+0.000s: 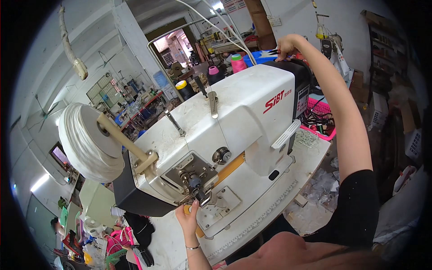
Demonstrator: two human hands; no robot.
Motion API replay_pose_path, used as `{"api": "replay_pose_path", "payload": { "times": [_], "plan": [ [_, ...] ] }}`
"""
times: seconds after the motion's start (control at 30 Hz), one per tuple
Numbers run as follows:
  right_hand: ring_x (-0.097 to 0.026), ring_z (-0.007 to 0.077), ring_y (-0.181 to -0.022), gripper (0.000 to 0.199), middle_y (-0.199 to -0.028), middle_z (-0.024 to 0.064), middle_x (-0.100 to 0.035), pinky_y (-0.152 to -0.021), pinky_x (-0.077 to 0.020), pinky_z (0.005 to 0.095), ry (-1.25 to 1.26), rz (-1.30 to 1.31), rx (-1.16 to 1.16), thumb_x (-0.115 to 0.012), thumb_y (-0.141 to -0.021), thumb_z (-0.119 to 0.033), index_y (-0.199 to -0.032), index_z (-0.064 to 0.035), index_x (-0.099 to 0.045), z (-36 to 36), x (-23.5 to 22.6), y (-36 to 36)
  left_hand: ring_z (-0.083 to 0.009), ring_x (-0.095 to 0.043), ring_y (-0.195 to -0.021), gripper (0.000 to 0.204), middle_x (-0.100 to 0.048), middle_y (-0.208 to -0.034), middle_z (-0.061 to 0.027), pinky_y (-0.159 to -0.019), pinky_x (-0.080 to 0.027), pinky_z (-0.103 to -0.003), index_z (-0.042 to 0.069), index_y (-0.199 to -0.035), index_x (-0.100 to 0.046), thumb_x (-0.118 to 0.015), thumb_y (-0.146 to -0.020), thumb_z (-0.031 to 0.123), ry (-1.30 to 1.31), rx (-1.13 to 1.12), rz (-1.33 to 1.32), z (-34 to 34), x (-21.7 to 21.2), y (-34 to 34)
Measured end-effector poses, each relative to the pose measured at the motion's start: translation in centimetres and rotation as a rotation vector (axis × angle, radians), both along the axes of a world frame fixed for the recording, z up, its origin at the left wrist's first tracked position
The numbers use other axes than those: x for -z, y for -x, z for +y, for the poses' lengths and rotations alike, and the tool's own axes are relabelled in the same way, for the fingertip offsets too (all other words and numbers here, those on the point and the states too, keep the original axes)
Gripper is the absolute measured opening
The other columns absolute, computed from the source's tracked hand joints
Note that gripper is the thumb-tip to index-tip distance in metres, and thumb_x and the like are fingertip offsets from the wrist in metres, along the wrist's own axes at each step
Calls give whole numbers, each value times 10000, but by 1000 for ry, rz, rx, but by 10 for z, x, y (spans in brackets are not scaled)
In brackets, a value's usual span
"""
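Note:
A large white sewing machine [243,108] with a black end cover stands before me on a pale table [270,198]. My left hand [188,220] is raised under the machine's head, its fingertips by the presser foot [204,198]; what lies between them is partly hidden, with a bit of orange showing. At the far right end my right hand [290,45] reaches over the top, fingers curled down by the black cover [288,67]. Dark and red bits show under those fingers, next to a pale pointed piece. A white spool [90,141] hangs on the machine's left end.
Behind the machine stand thread cones, one pink [237,64] and one black with a yellow top [184,90]. A pink basket [317,112] with cables sits right of it. Plastic scraps [321,191] lie on the floor; a pink crate [119,243] stands at lower left.

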State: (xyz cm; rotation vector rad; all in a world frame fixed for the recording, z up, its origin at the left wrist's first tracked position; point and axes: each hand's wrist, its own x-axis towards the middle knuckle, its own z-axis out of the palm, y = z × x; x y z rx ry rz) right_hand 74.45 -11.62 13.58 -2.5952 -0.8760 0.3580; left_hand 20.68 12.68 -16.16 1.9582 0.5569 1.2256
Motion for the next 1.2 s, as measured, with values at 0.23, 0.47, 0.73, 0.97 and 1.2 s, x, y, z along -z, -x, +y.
{"api": "replay_pose_path", "payload": {
  "times": [0.23,0.47,0.73,0.97,1.2],
  "plan": [
    [-261,106,-426,278,-539,5,-516,-388,-209,291,495,-218,-31,-727,-807,-305,-753,-42,-655,27,-18,9,-101,-531,-711,166,-642,-763,-30,-687,-413,-253,-25,-788,-653,-740,-759,113,220,96,-63,-2,-5,3],
    [-287,61,-393,233,-636,45,-639,-346,-217,231,284,9,-159,-709,-827,-257,-749,-49,-639,5,-16,-14,-97,-538,-737,138,-642,-785,-30,-715,-417,-246,-27,-826,-653,-721,-756,71,217,111,2,5,-3,1],
    [-434,108,-461,258,-661,31,-664,-389,-339,275,543,-252,-408,-673,-848,-299,-776,-51,-673,17,-23,-3,-102,-521,-801,158,-619,-864,-33,-752,-407,-253,-37,-857,-634,-709,-739,35,280,103,20,18,11,8],
    [-546,100,-577,240,-636,16,-672,-488,-420,294,342,-330,-353,-699,-804,-259,-849,-24,-704,7,-11,-10,-81,-463,-666,169,-509,-725,33,-662,-379,-229,26,-760,-587,-735,-686,56,261,55,-45,18,12,5],
    [-600,238,-970,521,-1041,150,-637,-839,-459,332,-776,-979,35,-546,-902,-450,-1190,-16,-548,-101,40,-11,-145,-573,-864,306,-654,-960,-87,-811,-443,-288,-45,-1034,-613,-704,-796,124,143,40,292,4,-8,-3]
  ]
}}
